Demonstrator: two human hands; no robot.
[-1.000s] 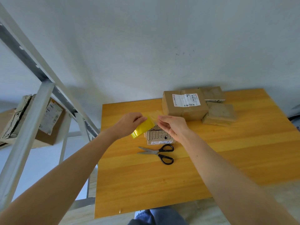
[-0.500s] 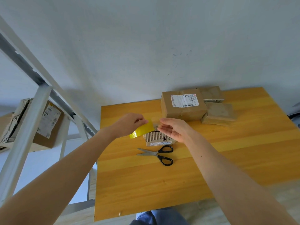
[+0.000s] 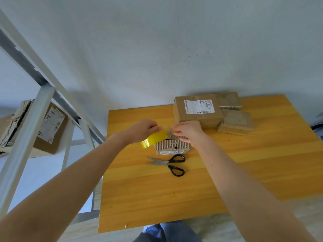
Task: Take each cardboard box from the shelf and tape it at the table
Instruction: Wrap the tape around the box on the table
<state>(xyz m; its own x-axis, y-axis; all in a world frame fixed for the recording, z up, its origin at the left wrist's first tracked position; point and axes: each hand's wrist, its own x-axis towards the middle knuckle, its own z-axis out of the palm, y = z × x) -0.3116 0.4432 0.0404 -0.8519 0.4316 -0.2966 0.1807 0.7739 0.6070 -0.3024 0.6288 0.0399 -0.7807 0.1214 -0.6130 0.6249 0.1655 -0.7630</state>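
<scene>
Pale grey wall fills the upper background. At the far left a white metal shelf (image 3: 28, 133) is seen, and a shelved cardboard box (image 3: 52, 130) with a printed label rests on it.

To its right stands a yellow wooden bench (image 3: 262, 163). Over the left half of the bench, toward the far edge, a yellow tape roll (image 3: 153, 139) is gripped by the left hand (image 3: 141, 131), whose fingers are curled over the top of the roll. The roll is held tilted, just above the left end of a small corrugated box (image 3: 172, 145).

A short strip of tape (image 3: 169, 132) is drawn from the roll across the top of this box, and its free end is pinched by the right hand (image 3: 189, 131). That hand's fingertips are drawn together and its heel is lowered over the right end of the box. The small corrugated box thus lies directly beneath and between the two hands, flat on the bench.

Just nearer than the box, black-handled scissors (image 3: 167, 164) are laid with their blades parted and pointing toward the left edge.

At the far edge, behind the right hand, a large labelled box (image 3: 197, 110) is set. A flat stack of cardboard (image 3: 236, 122) is placed against its right side.
</scene>
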